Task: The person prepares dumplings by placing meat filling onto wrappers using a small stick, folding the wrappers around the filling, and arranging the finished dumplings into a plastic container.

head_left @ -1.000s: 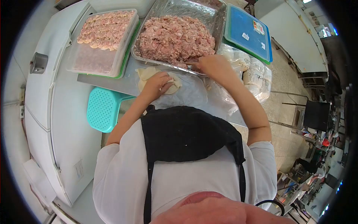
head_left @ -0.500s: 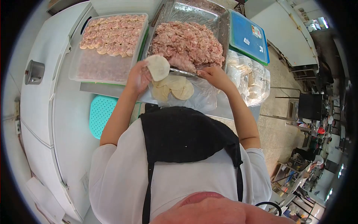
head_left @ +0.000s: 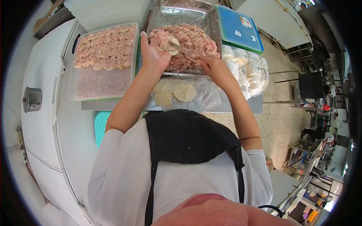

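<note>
My left hand is raised at the near left corner of the meat tray, cupped around a round dumpling wrapper. Meat lies against the wrapper. In my right hand is a thin, flat spreading tool, smeared with meat, its tip at the wrapper; its handle is hidden in the fingers. Behind and beneath both hands, a mound of minced meat fills part of a metal tray. Closer to my body, a pile of pale round wrappers lies on a plastic bag.
On the left stands a translucent plastic box bearing rows of filled dumplings. To the right are a blue lid and a plastic bag of wrapped packs. A turquoise perforated stool stands below the metal table edge.
My left hand has lifted the wrapper up and over the meat, palm turned upward. The right hand has brought the tool with meat from the tray's near edge to the wrapper.
</note>
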A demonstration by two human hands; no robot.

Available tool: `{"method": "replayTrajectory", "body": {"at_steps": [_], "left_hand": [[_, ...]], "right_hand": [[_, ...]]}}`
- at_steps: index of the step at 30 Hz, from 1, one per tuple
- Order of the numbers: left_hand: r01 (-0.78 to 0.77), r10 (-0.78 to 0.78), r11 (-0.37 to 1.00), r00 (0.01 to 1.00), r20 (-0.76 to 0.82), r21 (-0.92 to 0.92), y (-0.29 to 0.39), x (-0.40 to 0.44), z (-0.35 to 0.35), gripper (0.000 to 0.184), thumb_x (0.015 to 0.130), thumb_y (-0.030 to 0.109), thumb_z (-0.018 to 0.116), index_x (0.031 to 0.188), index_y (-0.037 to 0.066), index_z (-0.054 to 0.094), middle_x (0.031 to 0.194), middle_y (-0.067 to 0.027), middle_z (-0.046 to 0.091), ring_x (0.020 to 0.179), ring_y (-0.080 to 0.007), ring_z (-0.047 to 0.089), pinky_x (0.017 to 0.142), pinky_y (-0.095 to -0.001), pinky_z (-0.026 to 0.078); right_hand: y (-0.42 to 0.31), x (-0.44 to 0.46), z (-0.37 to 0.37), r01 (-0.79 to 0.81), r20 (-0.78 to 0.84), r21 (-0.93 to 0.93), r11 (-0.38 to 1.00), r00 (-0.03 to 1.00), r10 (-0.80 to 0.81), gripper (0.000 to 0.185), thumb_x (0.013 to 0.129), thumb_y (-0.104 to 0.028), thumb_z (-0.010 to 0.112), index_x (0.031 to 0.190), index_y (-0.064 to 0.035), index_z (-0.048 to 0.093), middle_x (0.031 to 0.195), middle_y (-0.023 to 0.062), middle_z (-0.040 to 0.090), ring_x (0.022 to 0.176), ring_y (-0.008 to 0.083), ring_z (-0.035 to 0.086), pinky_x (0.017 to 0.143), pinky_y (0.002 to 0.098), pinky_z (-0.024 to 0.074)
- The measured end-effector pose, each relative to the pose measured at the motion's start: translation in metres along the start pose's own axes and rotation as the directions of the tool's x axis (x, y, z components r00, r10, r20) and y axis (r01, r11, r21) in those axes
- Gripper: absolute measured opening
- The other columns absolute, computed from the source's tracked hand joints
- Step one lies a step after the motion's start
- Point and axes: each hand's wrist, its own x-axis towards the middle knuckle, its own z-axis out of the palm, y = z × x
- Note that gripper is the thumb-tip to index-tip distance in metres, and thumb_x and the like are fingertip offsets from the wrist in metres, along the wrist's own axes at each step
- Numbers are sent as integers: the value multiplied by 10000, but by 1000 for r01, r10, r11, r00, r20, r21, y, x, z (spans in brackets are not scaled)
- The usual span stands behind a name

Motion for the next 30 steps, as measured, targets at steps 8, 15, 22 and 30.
{"method": "replayTrajectory", "body": {"at_steps": [8,15,22,30], "left_hand": [[0,5,996,998,-60,89,-13,-6,13,792,882,648,431,1333,-3,411,1394,-184,421,1287,-357,402,1082,-530,296],[-106,107,994,980,-170,13,-29,-6,36,615,878,529,555,1075,-52,515,1139,-193,570,1065,-352,556,977,-534,424],[-289,92,733,939,332,616,-37,-25,31,663,818,61,678,1397,133,363,1229,-152,555,1085,-298,589,931,-445,500],[-488,-164,-160,870,464,858,-39,-26,46,456,716,163,790,1125,76,608,1148,-89,625,1045,-211,600,902,-338,473]], "right_hand": [[13,-2,-18,181,87,-131,975,982,-170,196,876,-167,588,1015,-30,605,849,167,593,791,375,604,666,460,482],[22,-4,-36,273,60,-113,955,962,-267,219,891,-190,581,1046,-40,615,893,147,625,781,346,613,687,430,494],[88,3,-66,-42,219,491,870,973,-77,346,993,-301,473,1094,-18,645,637,-18,464,606,81,445,561,240,388],[96,-5,-78,44,389,535,844,874,-292,348,981,-298,510,1153,-23,636,659,-5,494,621,75,445,574,234,387]]}}
